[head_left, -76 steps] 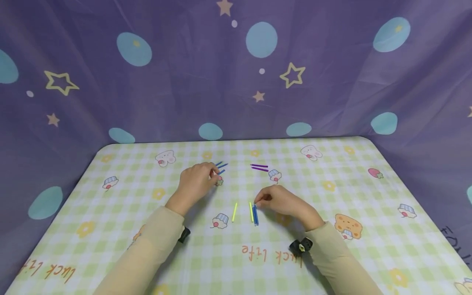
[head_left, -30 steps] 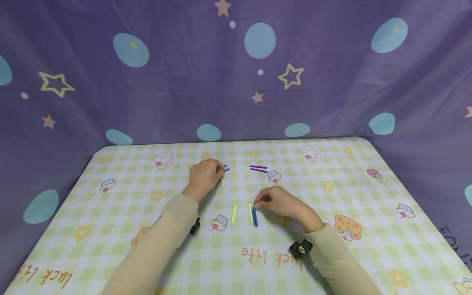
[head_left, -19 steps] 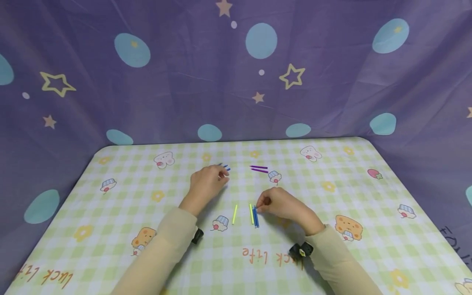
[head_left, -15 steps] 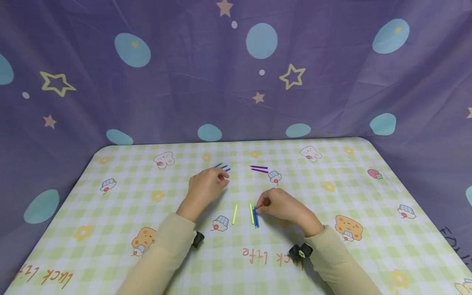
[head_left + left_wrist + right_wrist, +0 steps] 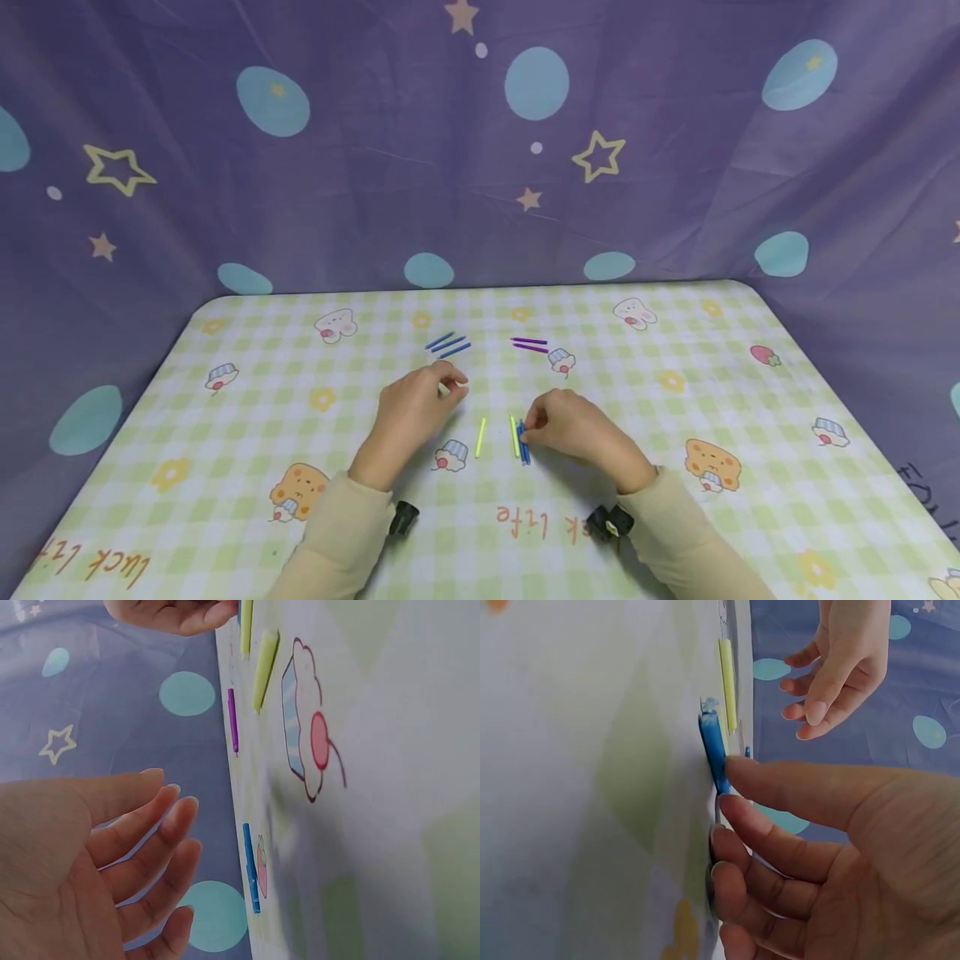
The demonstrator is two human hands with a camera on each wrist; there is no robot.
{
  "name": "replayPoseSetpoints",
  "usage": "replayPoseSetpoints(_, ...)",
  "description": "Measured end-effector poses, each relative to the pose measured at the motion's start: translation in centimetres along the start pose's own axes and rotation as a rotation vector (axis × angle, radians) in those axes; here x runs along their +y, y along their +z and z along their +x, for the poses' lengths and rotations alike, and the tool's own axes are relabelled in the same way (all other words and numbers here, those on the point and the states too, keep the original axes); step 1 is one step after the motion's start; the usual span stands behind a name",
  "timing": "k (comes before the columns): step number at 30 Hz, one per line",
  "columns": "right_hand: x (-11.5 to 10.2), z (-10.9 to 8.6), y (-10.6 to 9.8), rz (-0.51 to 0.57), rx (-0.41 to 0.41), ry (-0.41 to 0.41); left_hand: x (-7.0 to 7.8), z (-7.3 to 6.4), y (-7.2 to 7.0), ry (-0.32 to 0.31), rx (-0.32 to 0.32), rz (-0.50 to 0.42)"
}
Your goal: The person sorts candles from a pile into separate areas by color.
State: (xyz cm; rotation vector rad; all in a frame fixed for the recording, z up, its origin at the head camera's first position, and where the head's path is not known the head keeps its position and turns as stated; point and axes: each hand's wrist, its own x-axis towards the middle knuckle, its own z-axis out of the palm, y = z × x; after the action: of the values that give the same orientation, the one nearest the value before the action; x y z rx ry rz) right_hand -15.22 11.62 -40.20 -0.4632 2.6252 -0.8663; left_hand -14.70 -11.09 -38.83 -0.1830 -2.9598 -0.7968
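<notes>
Blue slim pair of sticks (image 5: 524,450) lies side by side on the green-and-white checked counter (image 5: 450,550), near its middle. Right hand (image 5: 577,429) at their far end, thumb and forefinger pinching there, other fingers curled. Slim yellow-green stick (image 5: 514,437) just left of the pair; second yellow-green stick (image 5: 481,437) a little apart, roughly parallel. Left hand (image 5: 412,412) above the counter, fingers loosely bent, thumb apart, holding nothing. Beyond it, three slanted blue sticks (image 5: 448,343); to their right, two thin purple sticks (image 5: 531,341).
</notes>
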Motion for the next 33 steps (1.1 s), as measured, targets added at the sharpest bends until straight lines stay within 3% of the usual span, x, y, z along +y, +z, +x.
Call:
replayPoseSetpoints(8, -0.2, -0.2, 0.2, -0.049, 0.015, 0.046, -0.2, -0.5, -0.2, 0.012, 0.017, -0.001)
replayPoseSetpoints(20, -0.4, 0.0, 0.7, -0.116, 0.074, 0.068, -0.9, -0.6, -0.2, 0.017, 0.043, 0.083)
replayPoseSetpoints(33, 0.1, 0.2, 0.3, -0.092, 0.105, 0.080, -1.3, -0.3, -0.3, 0.028, 0.068, 0.104)
